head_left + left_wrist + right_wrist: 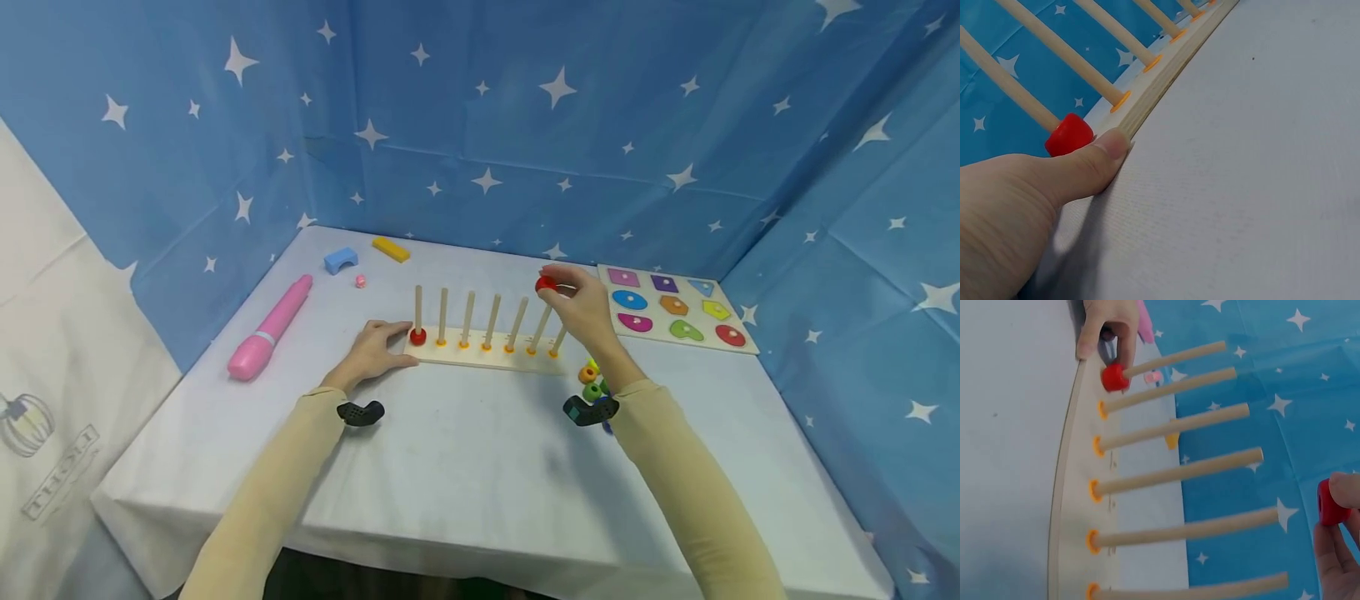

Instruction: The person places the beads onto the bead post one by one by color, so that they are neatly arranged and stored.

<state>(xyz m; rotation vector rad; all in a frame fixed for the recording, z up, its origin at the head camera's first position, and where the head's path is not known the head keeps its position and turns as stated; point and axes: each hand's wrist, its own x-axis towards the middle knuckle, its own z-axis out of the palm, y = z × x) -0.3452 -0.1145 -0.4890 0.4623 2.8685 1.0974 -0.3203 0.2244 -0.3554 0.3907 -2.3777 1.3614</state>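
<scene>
A pale wooden peg board [480,357] with a row of several upright pegs lies on the table. My left hand [372,354] grips its left end between thumb and fingers. At the base of the leftmost peg sits a red bead [417,337], also visible in the left wrist view beside the thumb. My right hand [583,310] pinches another red bead [1331,503], raised near the tops of the right-hand pegs and off them. Orange rings [1097,445] circle the feet of the other pegs. Below the right wrist lie several colored beads [592,392], partly hidden by the arm.
A shape puzzle board [645,337] lies at the back right. Toward the left are a pink stick-like object [270,329], a blue arch block [341,260], a yellow block [392,249] and a small pink piece [361,281]. A starry blue curtain [517,125] hangs behind.
</scene>
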